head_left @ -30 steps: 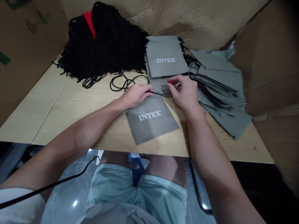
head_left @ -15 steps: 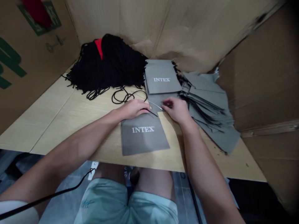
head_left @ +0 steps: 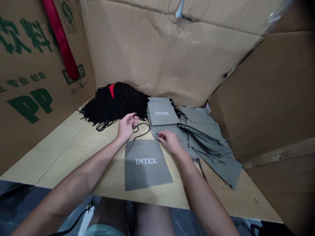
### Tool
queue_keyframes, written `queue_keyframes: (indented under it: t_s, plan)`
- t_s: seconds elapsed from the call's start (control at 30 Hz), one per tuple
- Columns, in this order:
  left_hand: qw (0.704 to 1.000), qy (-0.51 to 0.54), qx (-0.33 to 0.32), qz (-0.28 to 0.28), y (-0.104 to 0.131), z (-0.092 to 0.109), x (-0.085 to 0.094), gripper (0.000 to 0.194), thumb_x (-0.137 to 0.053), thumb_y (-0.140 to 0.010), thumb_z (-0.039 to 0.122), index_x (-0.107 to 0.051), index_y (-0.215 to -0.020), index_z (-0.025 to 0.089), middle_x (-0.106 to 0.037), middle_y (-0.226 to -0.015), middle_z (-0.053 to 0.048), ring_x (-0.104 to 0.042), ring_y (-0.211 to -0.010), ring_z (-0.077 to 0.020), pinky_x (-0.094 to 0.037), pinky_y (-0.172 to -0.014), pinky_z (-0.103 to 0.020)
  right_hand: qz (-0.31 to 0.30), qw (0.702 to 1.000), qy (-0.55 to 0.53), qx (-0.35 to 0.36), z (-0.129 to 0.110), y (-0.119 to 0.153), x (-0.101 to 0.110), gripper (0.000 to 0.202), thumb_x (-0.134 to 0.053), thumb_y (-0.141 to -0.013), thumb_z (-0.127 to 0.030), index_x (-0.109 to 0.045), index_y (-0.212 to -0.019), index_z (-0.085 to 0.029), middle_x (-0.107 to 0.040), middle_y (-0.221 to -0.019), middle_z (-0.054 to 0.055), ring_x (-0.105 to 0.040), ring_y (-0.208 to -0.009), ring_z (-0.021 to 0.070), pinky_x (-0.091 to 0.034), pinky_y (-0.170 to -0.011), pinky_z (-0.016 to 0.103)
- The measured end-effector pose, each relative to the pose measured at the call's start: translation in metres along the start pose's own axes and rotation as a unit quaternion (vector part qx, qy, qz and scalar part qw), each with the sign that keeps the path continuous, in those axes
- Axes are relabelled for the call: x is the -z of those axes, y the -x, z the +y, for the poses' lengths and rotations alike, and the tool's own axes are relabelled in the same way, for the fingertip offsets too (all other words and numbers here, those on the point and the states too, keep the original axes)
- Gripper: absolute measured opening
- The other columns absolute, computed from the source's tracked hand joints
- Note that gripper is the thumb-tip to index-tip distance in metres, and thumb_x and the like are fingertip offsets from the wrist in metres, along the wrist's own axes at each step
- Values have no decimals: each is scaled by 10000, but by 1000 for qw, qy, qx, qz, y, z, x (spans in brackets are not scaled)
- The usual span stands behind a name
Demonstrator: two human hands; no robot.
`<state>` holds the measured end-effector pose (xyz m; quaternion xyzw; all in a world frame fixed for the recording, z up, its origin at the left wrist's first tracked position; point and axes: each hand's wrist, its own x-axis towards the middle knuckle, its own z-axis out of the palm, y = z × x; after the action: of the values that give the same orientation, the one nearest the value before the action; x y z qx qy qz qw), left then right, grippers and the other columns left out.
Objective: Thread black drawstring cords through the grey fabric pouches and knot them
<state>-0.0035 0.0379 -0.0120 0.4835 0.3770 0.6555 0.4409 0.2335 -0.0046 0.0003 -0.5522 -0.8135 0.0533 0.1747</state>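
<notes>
My left hand [head_left: 126,127] is raised beside the pile of black cords, its fingers pinched on a black cord [head_left: 142,135] that loops down onto the table. In my right hand [head_left: 169,141] is a thin, light metal rod [head_left: 154,133], gripped between thumb and fingers and pointing left. A flat grey fabric bag [head_left: 147,173] printed INTEX lies just below both hands, touched by neither. Behind the right hand lies a stack of similar grey bags [head_left: 162,104], partly over another grey piece.
A heap of black cords [head_left: 123,101] with a red band [head_left: 111,91] lies at the back left. Grey bags with black cords [head_left: 209,131] are piled at the right. Cardboard walls [head_left: 137,49] enclose the wooden table [head_left: 73,144]. A red strip [head_left: 62,42] hangs at the left.
My left hand has lifted off the bag's top edge and moved up and left with the cord. My right hand stays near the bag with the rod. The head view has tilted upward.
</notes>
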Motion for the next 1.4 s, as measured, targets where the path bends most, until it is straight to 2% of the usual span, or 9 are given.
queue_keyframes:
  t_s: [0.2,0.37,0.57,0.73,0.87,1.03,1.13,1.2,1.4]
  plan:
    - [997,-10,60,38,6,-2,-5,296,-646,-784,355,-687,-979,135,-695,-852,-73,-545,-612,-99,-391,-521,-194,-3,998,61,15,-19,-1,9,227,-436,-905,-134,-658,-886,-181,-656,-885,122,-613,-776,211,-437,-698,299]
    - [997,-16,73,-20,21,-7,-5,260,-686,-747,410,-672,-782,152,-645,-650,-26,-523,-547,-107,-350,-478,-202,-12,983,178,-50,-29,3,40,239,-438,-832,-49,-610,-969,-144,-648,-955,146,-631,-764,213,-414,-663,294]
    - [992,22,104,-71,20,-13,-1,272,-682,-754,423,-646,-760,154,-642,-691,-23,-472,-524,-82,-316,-464,-197,-12,949,265,-170,-1,20,100,229,-436,-869,-142,-649,-952,-163,-707,-814,149,-675,-764,286,-400,-601,325]
    - [992,21,107,-70,15,-19,-4,266,-691,-744,387,-665,-826,135,-683,-771,-66,-541,-596,-106,-368,-513,-211,84,928,268,-244,12,29,119,270,-468,-857,-202,-729,-922,-188,-729,-820,156,-679,-728,295,-413,-583,347]
    - [996,-3,88,-13,12,-23,-3,240,-629,-795,361,-631,-912,152,-655,-735,-29,-461,-510,-78,-336,-482,-203,211,917,239,-242,6,27,115,297,-462,-870,-215,-746,-945,-167,-734,-856,156,-668,-728,279,-450,-629,363]
    - [995,-43,50,75,11,-24,-1,266,-558,-854,356,-611,-1041,175,-615,-737,-3,-470,-529,-83,-337,-488,-197,352,912,137,-159,0,19,90,260,-473,-883,-209,-702,-985,-137,-715,-901,129,-640,-752,229,-485,-722,344]
    - [997,-31,39,57,15,-17,-3,244,-584,-849,363,-627,-991,169,-614,-731,-10,-535,-610,-103,-390,-541,-201,319,944,66,-60,-5,14,66,228,-476,-916,-248,-679,-965,-156,-698,-882,104,-622,-742,199,-483,-706,307]
    - [999,-30,31,30,18,-11,-5,226,-619,-832,365,-646,-942,170,-642,-771,-27,-587,-706,-124,-434,-610,-211,257,966,30,-1,-7,14,54,214,-475,-932,-268,-670,-942,-178,-687,-876,87,-613,-747,188,-479,-710,296]
    - [999,7,41,-13,28,-1,-8,226,-733,-747,337,-688,-902,180,-675,-857,-31,-606,-798,-140,-471,-730,-243,206,977,-28,40,-8,21,40,147,-483,-926,-232,-622,-915,-184,-650,-843,68,-594,-739,173,-469,-701,285]
